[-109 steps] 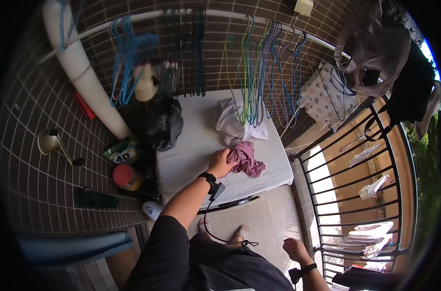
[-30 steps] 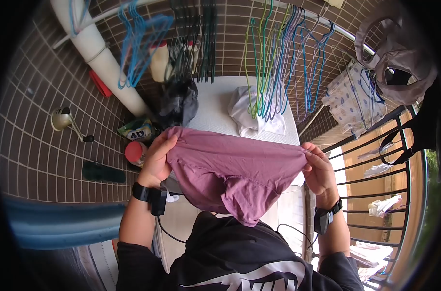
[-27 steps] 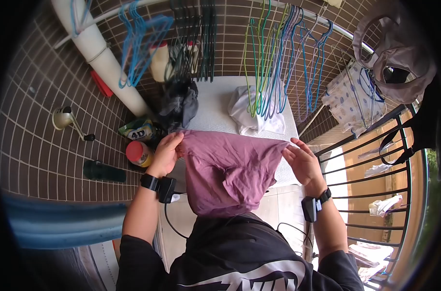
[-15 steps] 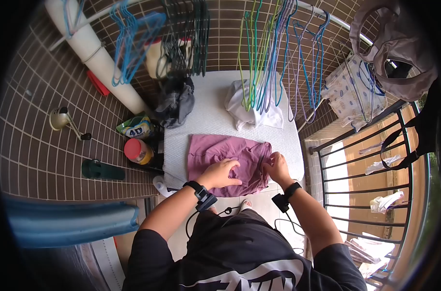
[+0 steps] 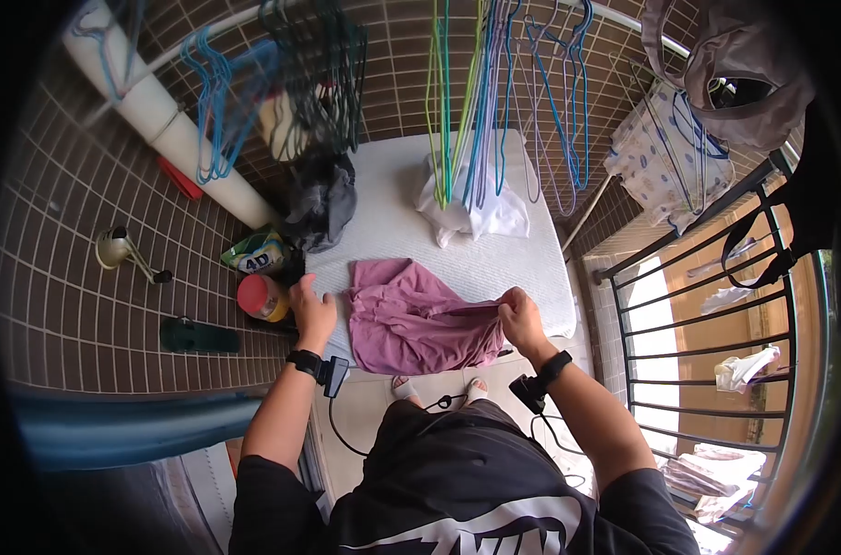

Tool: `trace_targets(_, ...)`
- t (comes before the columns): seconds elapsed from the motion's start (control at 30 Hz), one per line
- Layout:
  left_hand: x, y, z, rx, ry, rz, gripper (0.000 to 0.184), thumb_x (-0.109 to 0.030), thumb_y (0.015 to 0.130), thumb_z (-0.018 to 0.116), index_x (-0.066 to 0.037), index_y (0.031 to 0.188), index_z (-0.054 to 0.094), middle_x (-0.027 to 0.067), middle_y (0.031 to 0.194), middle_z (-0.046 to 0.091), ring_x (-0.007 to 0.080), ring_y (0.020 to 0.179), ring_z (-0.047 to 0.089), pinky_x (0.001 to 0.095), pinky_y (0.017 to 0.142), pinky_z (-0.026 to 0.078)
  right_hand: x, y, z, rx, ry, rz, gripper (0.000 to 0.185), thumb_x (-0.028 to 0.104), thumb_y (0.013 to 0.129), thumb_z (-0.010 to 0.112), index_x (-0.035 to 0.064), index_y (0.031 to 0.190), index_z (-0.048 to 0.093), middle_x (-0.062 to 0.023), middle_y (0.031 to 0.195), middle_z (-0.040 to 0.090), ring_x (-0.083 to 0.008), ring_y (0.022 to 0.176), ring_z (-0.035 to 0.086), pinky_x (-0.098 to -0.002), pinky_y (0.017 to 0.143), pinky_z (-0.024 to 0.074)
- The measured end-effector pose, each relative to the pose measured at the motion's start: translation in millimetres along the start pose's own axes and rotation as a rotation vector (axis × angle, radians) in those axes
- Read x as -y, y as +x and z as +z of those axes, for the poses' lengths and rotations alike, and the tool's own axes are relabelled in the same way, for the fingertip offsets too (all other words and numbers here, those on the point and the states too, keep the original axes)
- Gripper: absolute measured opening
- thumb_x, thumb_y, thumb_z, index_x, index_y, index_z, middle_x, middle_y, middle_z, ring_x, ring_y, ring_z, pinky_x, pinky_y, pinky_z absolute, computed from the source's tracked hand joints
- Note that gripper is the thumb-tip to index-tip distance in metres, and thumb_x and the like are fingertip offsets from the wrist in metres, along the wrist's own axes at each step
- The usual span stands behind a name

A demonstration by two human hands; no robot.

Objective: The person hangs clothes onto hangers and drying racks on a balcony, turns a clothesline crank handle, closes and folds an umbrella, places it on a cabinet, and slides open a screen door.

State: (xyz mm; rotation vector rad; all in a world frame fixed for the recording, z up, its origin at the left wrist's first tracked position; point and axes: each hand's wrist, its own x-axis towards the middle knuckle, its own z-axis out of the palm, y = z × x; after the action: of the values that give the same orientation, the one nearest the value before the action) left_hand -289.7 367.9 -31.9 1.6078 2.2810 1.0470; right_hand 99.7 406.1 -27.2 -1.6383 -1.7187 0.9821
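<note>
from my end, the pink garment (image 5: 420, 319) lies spread and wrinkled on the near part of the white-covered surface (image 5: 531, 268), its near edge at the front edge of that surface, with floor (image 5: 365, 400) showing just beyond. i see a bare strip along the right side, between the garment and the right edge, and another on the far side, up to the crumpled white cloth (image 5: 476, 220). room is tighter on the left: a black bag (image 5: 320, 208) sits at the far left, and a red-lidded jar (image 5: 261, 298) stands just beside my left hand (image 5: 313, 310). hangers (image 5: 444, 139) hang over the far part of the surface, and the railing (image 5: 688, 222) runs well to the right. my right forearm comes in from the near right, the hand angled inward, its grip pinched on the garment's right edge. my left forearm rises from the near left, the hand by the left edge of the surface, its grip loose and holding nothing, thumb apart from the fingers and just short of the cloth. my right hand (image 5: 524, 324) is lower and flatter, knuckles up.
</note>
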Motion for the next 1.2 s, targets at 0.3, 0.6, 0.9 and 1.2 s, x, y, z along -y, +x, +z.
trace_targets(0.3,-153.1,-17.9,-4.2,0.583,-0.386,0.352,0.025,-0.017,0.081,0.077,-0.001,0.089,0.058,0.0128,0.082,0.064,0.0272,0.075,0.063,0.0367,0.068,0.049,161.4,-29.2,-64.8,0.333,0.321,-0.256,0.008,-0.001,0.091,0.052,0.001,0.099,0.053,-0.0033,0.084,0.056,-0.011,0.077,0.054,-0.0264,0.07,0.0463)
trace_targets(0.6,-220.2,33.1,-185.3,0.358,-0.271,0.553,0.019,0.005,0.078,0.063,-0.002,0.095,0.064,0.0107,0.09,0.059,0.0265,0.082,0.06,0.0327,0.075,0.047,242.4,-47.2,-129.6,0.333,-0.014,-0.545,0.026,0.001,0.081,0.07,-0.0016,0.105,0.062,-0.0123,0.085,0.062,-0.0255,0.076,0.063,-0.0347,0.068,0.0501)
trace_targets(0.9,-200.5,27.9,-210.9,0.032,-0.278,0.42,0.029,0.0,0.078,0.065,-0.003,0.106,0.059,0.0131,0.096,0.058,0.0311,0.088,0.06,0.0373,0.076,0.05,258.7,-45.4,-110.8,-0.007,-0.32,-0.604,0.021,0.016,0.083,0.069,0.0017,0.09,0.055,-0.0197,0.068,0.062,-0.0397,0.064,0.063,-0.0461,0.059,0.0495)
trace_targets(1.2,-70.9,-2.9,-57.4,0.382,-0.604,-0.046,0.016,-0.004,0.086,0.058,0.0,0.101,0.057,0.0039,0.086,0.059,0.0121,0.08,0.055,0.027,0.073,0.046,284.6,60.7,-19.4,0.01,-0.017,-0.665,0.021,0.017,0.087,0.07,-0.0014,0.088,0.061,-0.0175,0.082,0.065,-0.03,0.073,0.066,-0.0371,0.065,0.0523)
